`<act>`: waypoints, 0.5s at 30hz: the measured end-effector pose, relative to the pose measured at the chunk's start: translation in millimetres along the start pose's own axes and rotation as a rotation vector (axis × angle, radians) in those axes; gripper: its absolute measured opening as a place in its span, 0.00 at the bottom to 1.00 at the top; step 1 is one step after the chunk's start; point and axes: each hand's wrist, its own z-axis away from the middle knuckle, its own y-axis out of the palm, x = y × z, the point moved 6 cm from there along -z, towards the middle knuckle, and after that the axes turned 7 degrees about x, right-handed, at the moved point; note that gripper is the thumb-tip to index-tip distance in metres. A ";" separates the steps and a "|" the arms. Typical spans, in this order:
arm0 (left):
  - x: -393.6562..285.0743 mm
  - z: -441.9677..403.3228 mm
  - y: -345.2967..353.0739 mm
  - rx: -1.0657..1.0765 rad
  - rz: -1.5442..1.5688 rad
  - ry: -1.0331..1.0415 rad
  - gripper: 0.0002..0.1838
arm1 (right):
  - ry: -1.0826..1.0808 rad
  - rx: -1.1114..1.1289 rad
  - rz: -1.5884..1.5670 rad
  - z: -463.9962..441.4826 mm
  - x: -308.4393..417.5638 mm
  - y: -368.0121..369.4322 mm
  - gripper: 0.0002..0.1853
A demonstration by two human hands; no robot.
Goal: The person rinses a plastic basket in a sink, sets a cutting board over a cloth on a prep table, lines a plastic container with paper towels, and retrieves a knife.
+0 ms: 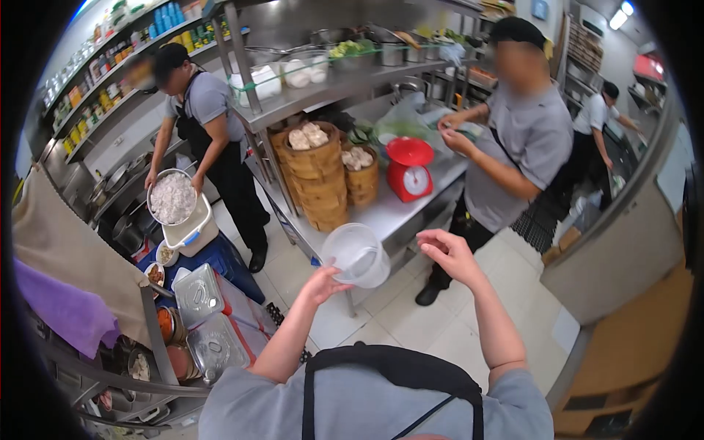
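Observation:
My left hand (323, 284) grips a clear round plastic tub (357, 257) by its side, thumb near the rim. The tub is tilted with its mouth facing up and away, and I see nothing in it. To its right my right hand (450, 257) is held in the air, fingers loosely bent and apart, holding nothing. Beyond the tub, a tall stack of bamboo steamers (320, 187) stands on a steel table (370, 226), with pale dumplings (308, 136) on top. A shorter steamer stack (362, 183) and a red kitchen scale (411, 170) stand beside it.
A co-worker (524, 139) stands at the table's right end, hands raised together. Another (209, 128) tips a bowl of white food (173, 198) over a white bin (192, 229) at left. Lidded metal containers (218, 343) sit at lower left; a third person (598, 121) works far right.

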 end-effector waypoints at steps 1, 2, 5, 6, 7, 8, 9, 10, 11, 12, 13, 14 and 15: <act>-6.8 -11.4 6.0 -0.017 -0.059 -0.046 0.37 | -0.113 0.021 0.118 -20.6 18.9 -5.6 0.14; -12.6 -25.2 10.0 -0.034 -0.120 -0.091 0.37 | -0.231 0.041 0.233 -39.7 38.0 -11.7 0.15; -15.1 -85.2 -13.2 -0.082 -0.097 -0.132 0.36 | -0.311 0.085 0.282 -94.7 64.1 -35.5 0.15; -13.2 -100.1 -18.5 -0.071 -0.082 -0.181 0.38 | -0.343 0.098 0.309 -113.8 69.8 -42.9 0.15; -16.5 -111.0 -20.0 -0.090 -0.078 -0.163 0.38 | -0.322 0.098 0.310 -130.4 80.5 -50.7 0.15; -18.7 -123.7 -20.3 -0.089 -0.095 -0.174 0.36 | -0.419 0.111 0.378 -151.7 86.9 -57.8 0.15; -20.2 -137.0 -20.5 -0.087 -0.109 -0.182 0.33 | -0.536 0.112 0.455 -171.6 97.7 -63.0 0.15; -25.4 -142.6 -16.5 -0.133 -0.157 -0.139 0.29 | -0.655 0.113 0.531 -189.5 110.4 -67.2 0.15; -31.7 -146.6 -11.8 -0.149 -0.169 -0.125 0.30 | -0.614 0.177 0.495 -211.4 118.2 -69.1 0.15; -32.7 -148.0 -6.7 -0.171 -0.171 -0.116 0.30 | -0.692 0.200 0.449 -233.3 124.9 -69.7 0.14; -32.4 -149.9 -3.9 -0.201 -0.152 -0.089 0.30 | -0.754 0.239 0.469 -255.9 134.0 -68.3 0.14; -33.2 -150.6 -1.8 -0.216 -0.109 -0.039 0.31 | -0.819 0.273 0.482 -277.4 144.9 -65.5 0.14; -36.5 -152.4 2.3 -0.229 -0.069 0.016 0.33 | -0.858 0.301 0.518 -299.2 156.3 -60.7 0.14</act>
